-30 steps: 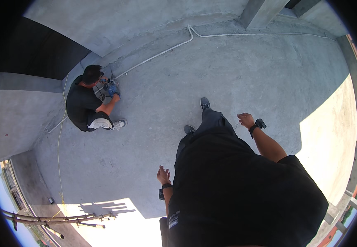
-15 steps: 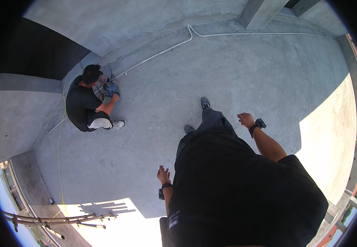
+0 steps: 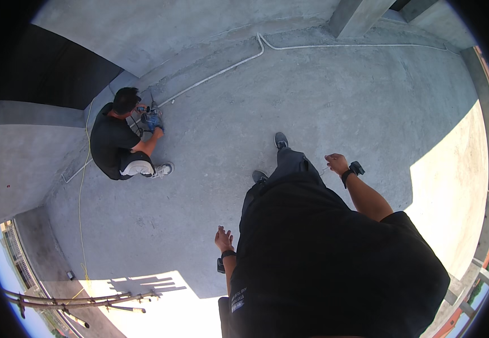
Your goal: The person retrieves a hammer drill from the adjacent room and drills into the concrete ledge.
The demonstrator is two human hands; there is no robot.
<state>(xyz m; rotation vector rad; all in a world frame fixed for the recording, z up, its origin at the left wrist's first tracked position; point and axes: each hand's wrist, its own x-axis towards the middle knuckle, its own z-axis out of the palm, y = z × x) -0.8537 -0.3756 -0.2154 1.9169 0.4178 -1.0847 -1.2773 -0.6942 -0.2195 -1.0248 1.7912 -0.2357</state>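
Note:
I stand on a grey concrete floor, with my dark top and trousers filling the lower middle of the view. My left hand hangs at my side, fingers apart and holding nothing; a dark watch sits on its wrist. My right hand is raised out to the right with its fingers curled, and a dark wrist device is strapped just behind it. A thin pale sliver shows beside those fingers, too small to identify. My two grey shoes point toward the far wall.
A person in a black top crouches at the far left by the wall, hands on a blue tool. A white pipe runs along the wall base. A yellow cord trails left. Bamboo poles lie at the sunlit edge.

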